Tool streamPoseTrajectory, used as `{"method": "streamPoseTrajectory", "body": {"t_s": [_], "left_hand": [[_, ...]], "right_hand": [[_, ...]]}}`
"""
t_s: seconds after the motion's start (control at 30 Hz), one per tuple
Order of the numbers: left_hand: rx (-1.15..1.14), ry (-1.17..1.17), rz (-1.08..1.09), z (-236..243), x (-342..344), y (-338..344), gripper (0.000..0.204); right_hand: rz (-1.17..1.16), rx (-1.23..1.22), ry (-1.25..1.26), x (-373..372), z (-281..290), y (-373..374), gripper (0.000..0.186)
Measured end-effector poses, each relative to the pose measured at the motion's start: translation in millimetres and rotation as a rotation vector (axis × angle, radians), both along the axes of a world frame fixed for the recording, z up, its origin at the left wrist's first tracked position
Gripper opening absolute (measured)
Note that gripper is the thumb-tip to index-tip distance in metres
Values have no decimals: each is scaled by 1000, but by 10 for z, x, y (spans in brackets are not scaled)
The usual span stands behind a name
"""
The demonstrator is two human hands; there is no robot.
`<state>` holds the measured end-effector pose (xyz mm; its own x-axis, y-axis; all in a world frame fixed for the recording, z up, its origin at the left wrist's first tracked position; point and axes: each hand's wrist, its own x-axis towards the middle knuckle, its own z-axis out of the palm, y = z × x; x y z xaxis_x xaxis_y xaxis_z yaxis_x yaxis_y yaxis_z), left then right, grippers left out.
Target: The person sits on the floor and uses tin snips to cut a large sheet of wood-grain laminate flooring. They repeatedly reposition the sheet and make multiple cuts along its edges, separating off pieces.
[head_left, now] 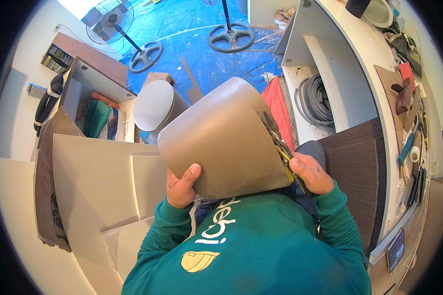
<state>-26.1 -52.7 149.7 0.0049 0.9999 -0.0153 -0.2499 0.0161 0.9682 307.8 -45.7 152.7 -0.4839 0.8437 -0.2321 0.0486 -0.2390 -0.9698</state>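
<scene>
A large brown cylindrical container (pixel 221 142) lies tilted on its side in front of my chest, its open end facing right. Metal and yellow-handled hand tools (pixel 279 142) show bunched in that opening; their exact kinds are hard to make out. My left hand (pixel 183 186) grips the closed end low on the left, thumb pressed on the smooth side and fingers hidden behind. At the opening, my right hand (pixel 310 172) is closed at the rim beside the tools, with its fingertips mostly hidden. A grey-topped cylinder (pixel 155 104) stands beyond my left hand.
Cabinet panels (pixel 93 182) lie at the left, near an open cabinet (pixel 96 81). On the right, a coiled grey hose (pixel 314 101) sits inside another cabinet, and a worktop (pixel 374 64) carries tools. Two fan stands (pixel 230 37) rest on blue floor sheeting (pixel 182 54).
</scene>
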Motion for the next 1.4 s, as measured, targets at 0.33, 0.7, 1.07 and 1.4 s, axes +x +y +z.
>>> {"method": "streamPoseTrajectory", "body": {"t_s": [0.33, 0.7, 1.07, 1.4], "left_hand": [[-28, -52, -25, -49, -64, 21, 48], [-88, -50, -97, -69, -42, 5, 54], [-138, 211, -280, -233, -491, 12, 56], [-307, 106, -316, -230, -643, 466, 64]], "right_hand": [[-32, -26, -10, 22, 5, -56, 55], [-94, -21, -12, 19, -91, -71, 50], [-90, 12, -83, -60, -208, -111, 48], [-42, -51, -39, 208, -483, 47, 55]]}}
